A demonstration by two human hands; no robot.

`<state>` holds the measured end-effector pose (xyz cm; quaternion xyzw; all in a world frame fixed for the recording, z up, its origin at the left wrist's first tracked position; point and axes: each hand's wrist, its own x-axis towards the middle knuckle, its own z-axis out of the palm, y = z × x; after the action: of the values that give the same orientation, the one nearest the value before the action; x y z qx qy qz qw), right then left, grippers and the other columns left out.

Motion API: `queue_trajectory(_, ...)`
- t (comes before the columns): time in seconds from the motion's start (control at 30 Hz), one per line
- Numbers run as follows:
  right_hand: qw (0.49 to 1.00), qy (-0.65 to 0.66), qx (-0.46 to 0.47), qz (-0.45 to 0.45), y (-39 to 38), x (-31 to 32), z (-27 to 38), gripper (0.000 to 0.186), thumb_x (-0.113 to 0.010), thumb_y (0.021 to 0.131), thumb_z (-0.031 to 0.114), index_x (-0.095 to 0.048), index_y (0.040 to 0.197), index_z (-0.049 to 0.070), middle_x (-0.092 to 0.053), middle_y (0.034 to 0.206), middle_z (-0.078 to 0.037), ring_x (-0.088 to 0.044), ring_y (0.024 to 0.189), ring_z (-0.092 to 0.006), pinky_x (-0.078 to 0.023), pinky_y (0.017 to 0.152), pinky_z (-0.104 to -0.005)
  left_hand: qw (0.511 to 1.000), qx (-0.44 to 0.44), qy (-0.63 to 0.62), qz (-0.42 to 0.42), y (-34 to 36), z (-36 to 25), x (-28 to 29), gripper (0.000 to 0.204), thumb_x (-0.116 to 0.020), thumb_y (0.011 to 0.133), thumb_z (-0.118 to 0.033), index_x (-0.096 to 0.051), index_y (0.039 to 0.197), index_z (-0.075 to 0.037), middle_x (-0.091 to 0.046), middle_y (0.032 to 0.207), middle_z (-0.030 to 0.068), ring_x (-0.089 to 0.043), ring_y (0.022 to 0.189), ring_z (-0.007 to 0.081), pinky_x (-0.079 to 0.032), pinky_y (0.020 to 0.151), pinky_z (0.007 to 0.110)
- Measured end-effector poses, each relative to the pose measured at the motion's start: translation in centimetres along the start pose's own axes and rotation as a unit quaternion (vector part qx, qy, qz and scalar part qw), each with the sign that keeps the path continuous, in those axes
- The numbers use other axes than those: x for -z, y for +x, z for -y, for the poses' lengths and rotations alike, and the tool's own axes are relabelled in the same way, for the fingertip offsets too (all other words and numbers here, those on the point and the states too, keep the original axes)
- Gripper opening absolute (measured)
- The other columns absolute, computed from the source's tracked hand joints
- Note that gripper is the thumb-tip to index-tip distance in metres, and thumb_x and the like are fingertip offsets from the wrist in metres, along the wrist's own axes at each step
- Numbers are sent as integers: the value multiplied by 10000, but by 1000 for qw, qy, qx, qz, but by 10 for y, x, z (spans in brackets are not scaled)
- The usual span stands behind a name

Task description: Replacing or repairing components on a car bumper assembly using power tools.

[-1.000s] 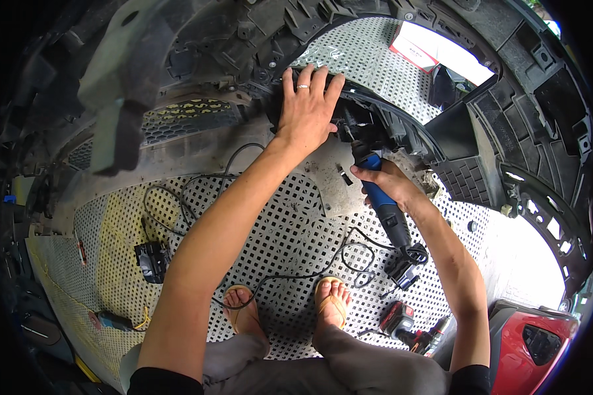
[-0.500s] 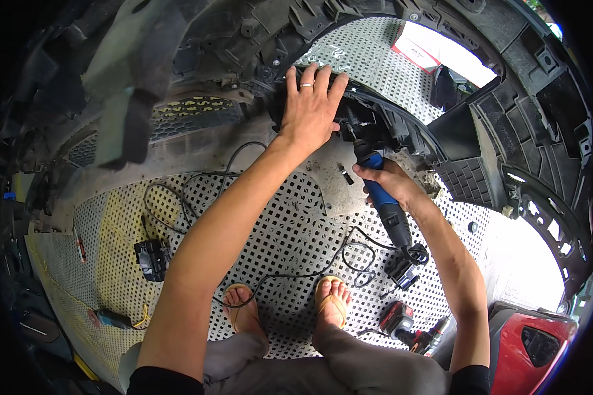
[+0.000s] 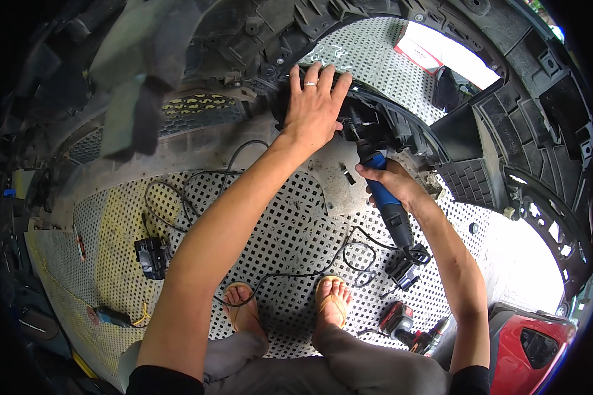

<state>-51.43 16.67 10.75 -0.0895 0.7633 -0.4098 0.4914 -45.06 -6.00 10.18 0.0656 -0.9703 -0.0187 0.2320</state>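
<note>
With our right hand (image 3: pixel 395 181) wrapped round the blue power tool (image 3: pixel 387 197), we seem to be working at the black bumper (image 3: pixel 460 136) just ahead, where our left hand (image 3: pixel 313 115) rests, fingers spread, so the next move wants steadiness.

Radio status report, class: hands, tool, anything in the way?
Left hand resting on black plastic part. Right hand gripping blue power tool, tip toward that part. Possibly in the way: black cord loose across floor.

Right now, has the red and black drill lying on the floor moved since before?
No. The red and black drill shows no movement either way: judged against the perforated floor, it lies in the same place, pointing the same way.
</note>
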Motion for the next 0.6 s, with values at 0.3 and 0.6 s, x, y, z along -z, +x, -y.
queue_trajectory(0.3,1000,-2,-10,-2,0,3,-2,630,-831,887,424,-534,1188,-43,-620,785,-83,-636,549,-158,-567,493,-292,1000,1,-1,0,0,0,2,982,-935,700,-342,-423,1506,-114,-461,1491,160,-394,1429,369,-256,1177,627)
queue_trajectory(0.6,1000,1,-18,-4,-1,-5,-4,672,-829,886,435,-519,1224,-57,-626,807,-89,-641,553,-159,-569,493,-287,1000,1,3,2,-3,0,-1,978,-930,705,-354,-426,1507,-110,-457,1497,161,-390,1433,370,-260,1174,627)
